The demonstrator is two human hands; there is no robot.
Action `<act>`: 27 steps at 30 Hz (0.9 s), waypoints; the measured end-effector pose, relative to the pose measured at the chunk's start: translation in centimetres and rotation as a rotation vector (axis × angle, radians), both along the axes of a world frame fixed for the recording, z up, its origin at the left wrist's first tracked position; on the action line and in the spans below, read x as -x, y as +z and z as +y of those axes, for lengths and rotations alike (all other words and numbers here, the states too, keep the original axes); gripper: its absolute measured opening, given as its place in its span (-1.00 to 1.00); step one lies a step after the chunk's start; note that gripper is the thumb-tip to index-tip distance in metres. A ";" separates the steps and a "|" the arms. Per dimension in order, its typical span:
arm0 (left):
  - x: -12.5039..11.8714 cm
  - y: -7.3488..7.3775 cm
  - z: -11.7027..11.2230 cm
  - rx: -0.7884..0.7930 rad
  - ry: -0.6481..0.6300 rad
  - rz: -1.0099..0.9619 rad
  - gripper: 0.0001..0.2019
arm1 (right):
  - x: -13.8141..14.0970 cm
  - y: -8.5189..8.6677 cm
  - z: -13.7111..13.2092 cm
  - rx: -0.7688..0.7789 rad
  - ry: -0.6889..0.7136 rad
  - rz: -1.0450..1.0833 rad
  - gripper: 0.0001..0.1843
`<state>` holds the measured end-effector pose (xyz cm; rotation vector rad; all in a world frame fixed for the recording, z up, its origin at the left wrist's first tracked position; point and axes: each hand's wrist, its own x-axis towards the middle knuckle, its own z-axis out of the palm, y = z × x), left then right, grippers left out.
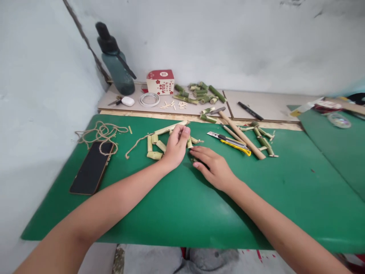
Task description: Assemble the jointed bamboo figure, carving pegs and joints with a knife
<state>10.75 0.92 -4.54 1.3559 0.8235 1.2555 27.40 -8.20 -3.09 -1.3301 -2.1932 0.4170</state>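
Observation:
My left hand (177, 147) has its fingers curled in, and a short pale bamboo piece (189, 143) shows at its thumb side. The curled fingers hide part of that piece. Close on the right, my right hand (212, 166) hovers low over the mat with fingers stretched out, fingertips by the bamboo's lower end. Beside its thumb is a small dark green bit (194, 160), partly covered. Left of my left hand lie several peeled bamboo segments (154, 155) in a loose ring. A longer pale bamboo strip (168, 128) lies behind them, with twine (136, 146) trailing from its left end.
A yellow utility knife (235, 145) and wooden-handled hammer (242, 133) lie right, beside a jointed bamboo figure (264, 140). A phone (91, 167) and coiled twine (99, 133) lie left. Behind stand a bottle (116, 70), box (160, 82) and cut bamboo pieces (201, 92).

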 end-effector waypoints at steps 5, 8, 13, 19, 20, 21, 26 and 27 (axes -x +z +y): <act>0.1 0.2 0.0 0.027 -0.005 0.002 -0.45 | 1.4 0.4 -2.6 0.134 0.102 -0.104 -0.36; 0.2 0.3 0.0 0.024 -0.015 -0.003 -0.45 | 2.2 0.9 -5.3 0.187 0.195 -0.034 -0.38; 0.2 0.4 0.0 0.019 -0.021 -0.006 -0.43 | 1.4 0.9 -4.6 0.166 -0.028 0.134 -0.46; 0.1 0.4 0.1 -0.005 -0.003 -0.010 -0.45 | 1.1 -0.1 -2.6 0.182 -0.032 -0.054 -0.20; 0.1 0.4 0.1 0.000 -0.005 -0.013 -0.46 | 1.5 -0.1 -3.5 0.197 0.022 -0.059 -0.17; 0.1 0.4 0.1 0.006 -0.007 -0.015 -0.46 | 1.8 0.0 -4.5 0.216 0.075 -0.050 -0.15; 0.2 0.4 0.0 0.002 -0.021 -0.014 -0.47 | 0.8 0.7 -6.9 0.235 0.055 0.138 -0.29; 0.2 0.4 0.0 0.000 -0.023 -0.013 -0.47 | 0.2 0.6 -6.4 0.209 -0.013 0.157 -0.31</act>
